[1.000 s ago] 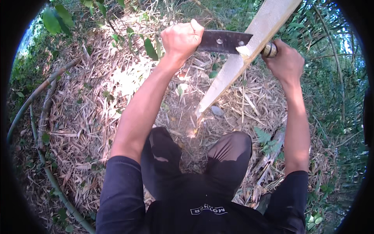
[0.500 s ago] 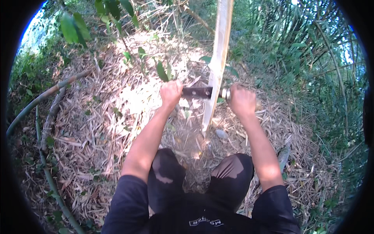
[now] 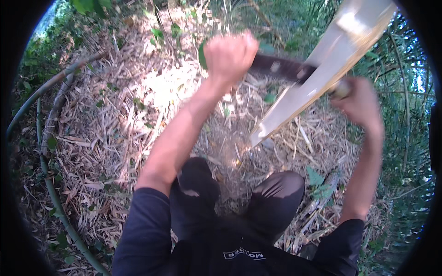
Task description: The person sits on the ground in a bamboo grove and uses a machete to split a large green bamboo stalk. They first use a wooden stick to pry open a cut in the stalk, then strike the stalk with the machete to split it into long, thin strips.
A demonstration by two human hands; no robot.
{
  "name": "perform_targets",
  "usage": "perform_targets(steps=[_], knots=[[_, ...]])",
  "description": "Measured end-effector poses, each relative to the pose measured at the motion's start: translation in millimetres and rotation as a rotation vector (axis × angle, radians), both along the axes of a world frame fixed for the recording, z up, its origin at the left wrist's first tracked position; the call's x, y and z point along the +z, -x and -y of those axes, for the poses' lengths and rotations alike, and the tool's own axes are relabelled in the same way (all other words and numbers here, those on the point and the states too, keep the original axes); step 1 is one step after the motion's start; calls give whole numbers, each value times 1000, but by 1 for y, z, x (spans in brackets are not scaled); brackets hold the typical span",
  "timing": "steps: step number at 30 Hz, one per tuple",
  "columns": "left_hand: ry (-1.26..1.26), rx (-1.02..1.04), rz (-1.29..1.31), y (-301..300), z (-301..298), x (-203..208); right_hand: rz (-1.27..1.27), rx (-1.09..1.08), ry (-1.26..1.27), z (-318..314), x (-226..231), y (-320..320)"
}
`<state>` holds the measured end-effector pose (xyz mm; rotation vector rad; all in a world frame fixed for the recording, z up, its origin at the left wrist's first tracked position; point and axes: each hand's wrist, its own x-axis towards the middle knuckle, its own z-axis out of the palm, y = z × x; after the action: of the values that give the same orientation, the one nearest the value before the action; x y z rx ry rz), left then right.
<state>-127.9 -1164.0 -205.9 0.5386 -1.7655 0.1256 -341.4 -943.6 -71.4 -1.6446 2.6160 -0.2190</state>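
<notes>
Out in front, my left hand (image 3: 229, 55) is closed around the far-left end of a dark, flat-bladed machete (image 3: 280, 67). At the machete's other end, my right hand (image 3: 361, 103) wraps the handle, slightly blurred by motion. Between my two fists the blade meets a long pale split bamboo piece (image 3: 299, 94), which covers part of it. The bamboo leans up to the right, its narrow lower tip near the ground and its wide upper end leaving the top of the view. I cannot tell how deep the blade sits in it.
Dry leaf and bamboo litter (image 3: 106, 152) covers the ground. A bent green pole (image 3: 60, 214) and a curved branch (image 3: 69, 69) lie at the left. Leafy growth (image 3: 400, 152) stands close on the right. My knees (image 3: 281, 191) are bent below the bamboo tip.
Both hands and the machete have moved up, the right hand well to the right. The bamboo has tilted from nearly upright to leaning right, and appears larger.
</notes>
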Motion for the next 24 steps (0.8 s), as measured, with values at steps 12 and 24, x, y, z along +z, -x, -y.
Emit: perform_targets(steps=[12, 24], knots=[[-352, 42, 556, -27, -1, -299, 7, 99, -130, 12, -287, -19], [53, 240, 367, -23, -4, -215, 57, 85, -298, 20, -173, -24]])
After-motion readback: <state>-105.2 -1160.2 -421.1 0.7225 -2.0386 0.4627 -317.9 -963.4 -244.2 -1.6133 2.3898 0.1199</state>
